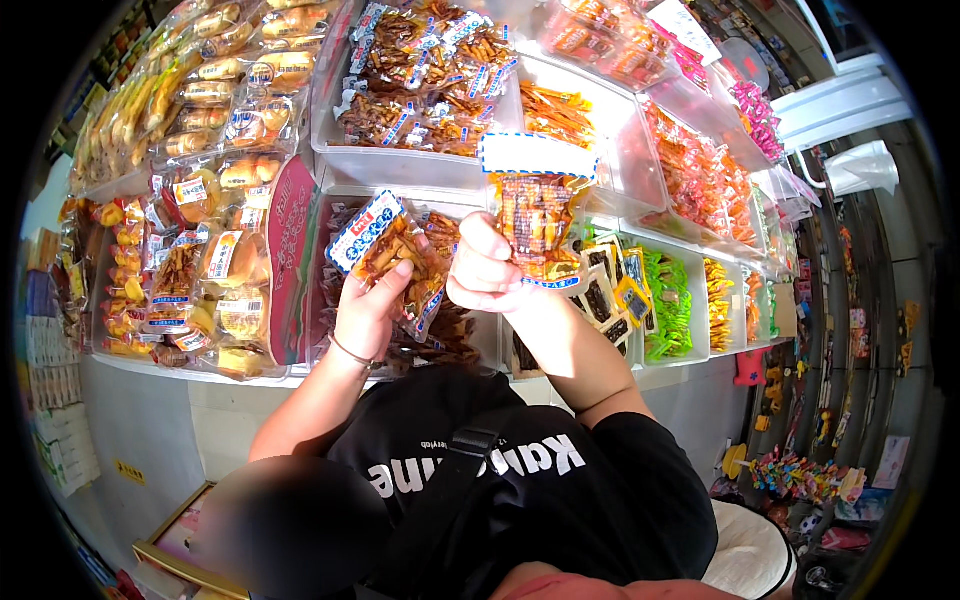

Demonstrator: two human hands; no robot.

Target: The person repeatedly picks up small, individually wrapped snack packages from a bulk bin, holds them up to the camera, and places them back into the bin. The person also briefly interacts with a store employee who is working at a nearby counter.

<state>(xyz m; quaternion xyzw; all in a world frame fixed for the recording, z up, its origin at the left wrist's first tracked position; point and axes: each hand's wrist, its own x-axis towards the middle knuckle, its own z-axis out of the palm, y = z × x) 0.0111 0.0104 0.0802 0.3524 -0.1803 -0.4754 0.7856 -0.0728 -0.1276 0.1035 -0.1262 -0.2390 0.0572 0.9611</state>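
My left hand (365,318), with a thin bangle at its wrist, is closed on a clear snack packet (385,245) with a blue and white printed top and brown strips inside. My right hand (488,272) grips a second snack packet (535,215), held upright and to the right of the first. Brown, ridged sticks show through its clear film below a white top edged in blue. Both packets are above a plastic bin (480,350) holding similar brown snacks, partly hidden by my hands.
Behind stands a clear bin (400,152) heaped with brown snack packets. Packaged breads (235,255) fill the left side beside a pink sign (291,260). To the right are green packets (668,305), orange-red packets (700,175) and black-and-white packets (600,290). Hanging goods line the far-right shelves.
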